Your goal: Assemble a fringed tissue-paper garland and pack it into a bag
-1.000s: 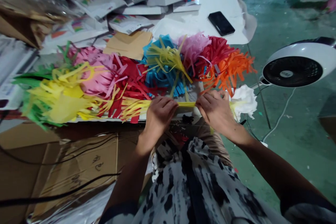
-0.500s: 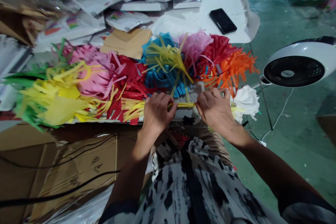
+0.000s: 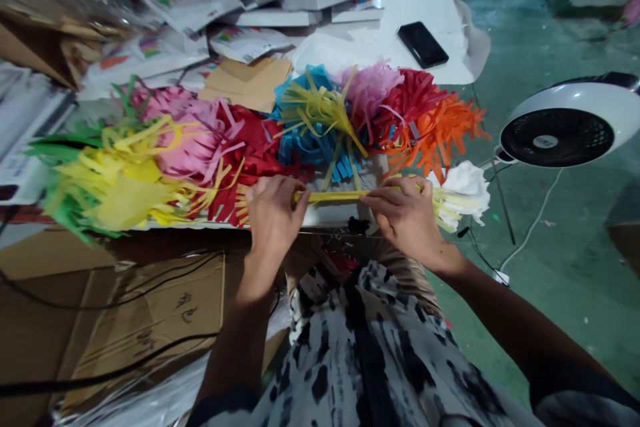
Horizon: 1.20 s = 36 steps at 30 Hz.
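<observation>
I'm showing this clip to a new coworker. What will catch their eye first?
A long row of fringed paper in yellow, pink, red, blue and orange runs across the middle of the table. Right in front of it, the left hand and right hand grip a yellow paper strip, with a white paper puff just past the right hand. Off to the right sits a round white fan.

Yellow paper rod (image 3: 333, 197), gripped level just above the desk's front edge (image 3: 175, 228); 1 crumpled white tissue tuft (image 3: 465, 193), yellow fringe strips (image 3: 447, 207) at its right end.
</observation>
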Each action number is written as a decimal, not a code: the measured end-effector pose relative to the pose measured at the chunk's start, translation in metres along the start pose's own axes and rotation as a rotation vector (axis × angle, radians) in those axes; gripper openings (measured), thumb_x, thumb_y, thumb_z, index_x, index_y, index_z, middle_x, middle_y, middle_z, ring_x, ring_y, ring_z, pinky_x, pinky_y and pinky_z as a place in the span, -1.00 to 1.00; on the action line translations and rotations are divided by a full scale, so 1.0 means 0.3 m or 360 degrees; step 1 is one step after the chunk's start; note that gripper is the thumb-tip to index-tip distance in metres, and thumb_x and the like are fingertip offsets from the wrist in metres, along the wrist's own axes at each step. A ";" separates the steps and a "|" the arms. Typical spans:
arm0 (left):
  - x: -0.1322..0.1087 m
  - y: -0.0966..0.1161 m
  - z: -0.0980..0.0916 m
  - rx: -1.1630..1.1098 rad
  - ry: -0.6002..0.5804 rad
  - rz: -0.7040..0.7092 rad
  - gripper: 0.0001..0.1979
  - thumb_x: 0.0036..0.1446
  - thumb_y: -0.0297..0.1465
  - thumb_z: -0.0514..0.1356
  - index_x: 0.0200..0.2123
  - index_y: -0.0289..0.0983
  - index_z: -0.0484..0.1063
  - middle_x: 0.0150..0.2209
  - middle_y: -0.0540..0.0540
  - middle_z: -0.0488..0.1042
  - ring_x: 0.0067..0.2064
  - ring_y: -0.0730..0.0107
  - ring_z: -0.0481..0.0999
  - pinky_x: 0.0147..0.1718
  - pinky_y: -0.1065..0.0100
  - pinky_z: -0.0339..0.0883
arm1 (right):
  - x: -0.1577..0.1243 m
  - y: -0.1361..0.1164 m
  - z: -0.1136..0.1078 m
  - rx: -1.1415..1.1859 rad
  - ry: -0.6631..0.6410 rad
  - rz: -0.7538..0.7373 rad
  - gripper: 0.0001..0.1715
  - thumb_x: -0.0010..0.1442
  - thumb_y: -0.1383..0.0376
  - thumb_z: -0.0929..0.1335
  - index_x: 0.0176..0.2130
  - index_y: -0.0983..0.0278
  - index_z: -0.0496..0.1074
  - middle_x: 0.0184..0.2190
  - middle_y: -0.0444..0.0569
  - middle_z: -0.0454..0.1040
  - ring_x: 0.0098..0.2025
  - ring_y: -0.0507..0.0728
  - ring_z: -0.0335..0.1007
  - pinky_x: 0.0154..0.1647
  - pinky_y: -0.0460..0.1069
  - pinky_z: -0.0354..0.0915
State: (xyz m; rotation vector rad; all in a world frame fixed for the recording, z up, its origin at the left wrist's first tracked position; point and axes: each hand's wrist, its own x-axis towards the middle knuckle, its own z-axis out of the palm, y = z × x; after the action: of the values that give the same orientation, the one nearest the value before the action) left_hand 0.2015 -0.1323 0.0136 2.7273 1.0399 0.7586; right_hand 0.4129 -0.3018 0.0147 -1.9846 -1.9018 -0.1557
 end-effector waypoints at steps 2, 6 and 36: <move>-0.007 -0.007 -0.015 0.0047 0.0111 0.0057 -0.88 0.33 -0.30 0.25 -0.12 -0.15 0.56 -0.10 -0.11 0.61 -0.01 0.06 0.48 0.00 0.01 0.26 | 0.005 0.000 0.002 0.0042 0.0024 0.0001 -0.69 0.40 0.39 0.30 0.01 0.12 0.56 -0.06 -0.09 0.67 0.09 0.24 0.39 0.14 0.25 -0.01; 0.010 0.065 0.033 -0.0163 0.0039 0.0411 -0.85 0.37 -0.37 0.21 -0.08 -0.13 0.59 -0.13 -0.09 0.64 -0.05 0.17 0.51 -0.03 0.10 0.34 | 0.021 -0.009 -0.003 0.0056 0.0009 0.0018 -0.70 0.39 0.38 0.29 -0.05 0.15 0.59 -0.16 -0.05 0.66 0.07 0.27 0.37 0.11 0.25 -0.04; 0.101 0.103 0.114 -0.0200 -0.0412 0.0707 -0.79 0.43 -0.30 0.15 -0.17 -0.29 0.52 -0.22 -0.17 0.55 -0.18 0.18 0.45 -0.21 0.23 0.29 | 0.105 0.021 0.030 0.0178 -0.0018 0.0150 -0.84 0.37 0.31 0.38 -0.26 0.22 0.58 -0.30 -0.02 0.61 -0.09 0.24 0.34 -0.08 0.15 -0.07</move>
State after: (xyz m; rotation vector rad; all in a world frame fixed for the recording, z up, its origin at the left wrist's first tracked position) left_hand 0.2558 -0.1338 0.0052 2.8726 0.3255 0.4776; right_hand 0.4198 -0.2691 0.0160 -1.9989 -1.7788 -0.0125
